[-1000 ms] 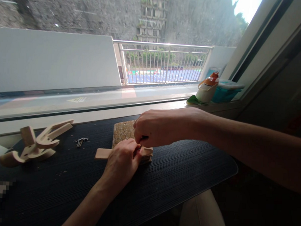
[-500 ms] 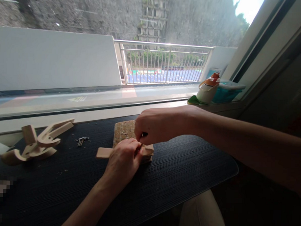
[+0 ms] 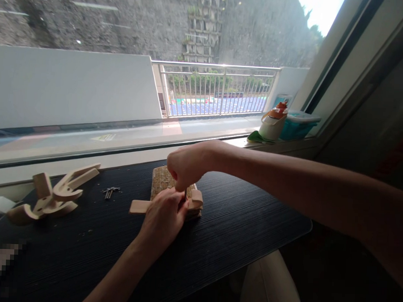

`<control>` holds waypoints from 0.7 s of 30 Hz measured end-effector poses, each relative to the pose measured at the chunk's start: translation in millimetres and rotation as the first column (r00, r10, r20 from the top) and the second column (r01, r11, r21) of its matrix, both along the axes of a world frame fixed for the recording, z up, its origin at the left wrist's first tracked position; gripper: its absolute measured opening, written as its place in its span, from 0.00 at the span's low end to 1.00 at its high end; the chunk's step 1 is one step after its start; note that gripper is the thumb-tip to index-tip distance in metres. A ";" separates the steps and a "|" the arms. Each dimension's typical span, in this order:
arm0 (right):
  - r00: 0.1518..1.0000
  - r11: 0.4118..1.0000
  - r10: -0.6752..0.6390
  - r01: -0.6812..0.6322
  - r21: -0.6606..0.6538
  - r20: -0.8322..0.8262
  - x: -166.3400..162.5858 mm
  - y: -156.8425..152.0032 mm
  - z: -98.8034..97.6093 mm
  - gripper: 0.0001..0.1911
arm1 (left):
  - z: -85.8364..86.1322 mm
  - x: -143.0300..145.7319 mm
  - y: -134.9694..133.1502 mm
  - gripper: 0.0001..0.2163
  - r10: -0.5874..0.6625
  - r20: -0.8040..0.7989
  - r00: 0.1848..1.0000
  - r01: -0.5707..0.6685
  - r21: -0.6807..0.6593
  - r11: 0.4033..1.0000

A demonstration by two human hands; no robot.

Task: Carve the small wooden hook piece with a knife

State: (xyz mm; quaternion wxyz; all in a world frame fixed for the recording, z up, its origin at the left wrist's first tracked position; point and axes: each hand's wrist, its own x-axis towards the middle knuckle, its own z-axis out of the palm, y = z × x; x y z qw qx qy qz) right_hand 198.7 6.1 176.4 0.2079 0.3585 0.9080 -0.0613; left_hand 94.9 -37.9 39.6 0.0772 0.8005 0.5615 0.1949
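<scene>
wooden hook clamped down by left hand on woven-look block | thin shaft gripped in right hand just above | left hand could get jabbed if shaft's pushed crooked, tbh | screws piled left of grip

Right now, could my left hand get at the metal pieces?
Probably yes, if it leaves the strip. The left hand is on the wooden strip, whose end pokes out low toward the metal pieces. Nothing tall seems to stand between, and your right hand is off to the other side.
</scene>
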 end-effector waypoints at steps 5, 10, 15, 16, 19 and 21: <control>0.983 0.983 0.183 -0.183 0.000 0.001 -2.1 -11.3 10.5 0.15 | 0.2 0.9 -1.5 0.09 0.058 -0.016 0.998 -0.058 -0.019 0.998; 0.968 0.980 0.199 -0.194 0.043 -0.156 1.5 -5.0 -7.1 0.12 | 1.2 0.9 -3.0 0.08 0.071 -0.007 0.997 -0.071 -0.029 0.997; 0.969 0.999 0.036 -0.026 0.044 -0.243 10.9 4.2 -13.8 0.12 | 1.9 0.7 -2.7 0.07 0.001 0.022 1.000 -0.002 0.015 1.000; 0.978 0.998 0.025 -0.012 0.063 -0.209 11.8 3.0 -11.0 0.13 | 2.0 0.7 -2.7 0.08 -0.004 0.020 1.000 0.004 0.020 1.000; 0.996 0.996 0.061 -0.056 0.076 -0.070 10.7 -5.1 1.3 0.16 | 1.3 0.5 -2.6 0.07 0.005 0.023 1.000 -0.006 0.015 1.000; 0.991 0.990 0.128 -0.127 0.065 -0.023 8.0 -9.9 7.0 0.17 | 0.6 0.2 -2.5 0.07 0.009 0.025 1.000 -0.009 0.016 1.000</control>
